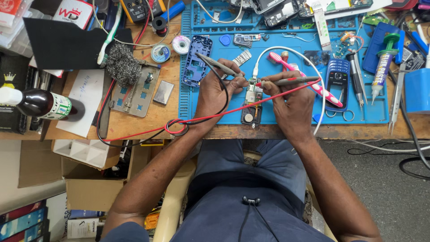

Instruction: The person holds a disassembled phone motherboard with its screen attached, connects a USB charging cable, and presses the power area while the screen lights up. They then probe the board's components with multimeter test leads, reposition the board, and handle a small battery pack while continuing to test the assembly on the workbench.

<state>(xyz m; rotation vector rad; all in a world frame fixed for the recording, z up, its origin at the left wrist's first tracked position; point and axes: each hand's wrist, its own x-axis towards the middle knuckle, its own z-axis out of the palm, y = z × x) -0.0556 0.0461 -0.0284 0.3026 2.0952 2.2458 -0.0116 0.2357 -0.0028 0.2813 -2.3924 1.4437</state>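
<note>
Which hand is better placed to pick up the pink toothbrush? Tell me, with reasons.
Probably the right hand. The pink toothbrush lies on the blue mat just beyond its fingers, partly under its red-wired probe. The left hand is farther off, across the circuit board. Both hands hold probes.

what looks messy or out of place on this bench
The red and black wires loop in a tangle over the table edge by the left hand. A pink toothbrush lies askew among the tools, partly under the right hand. Nothing looks spilled.
</note>
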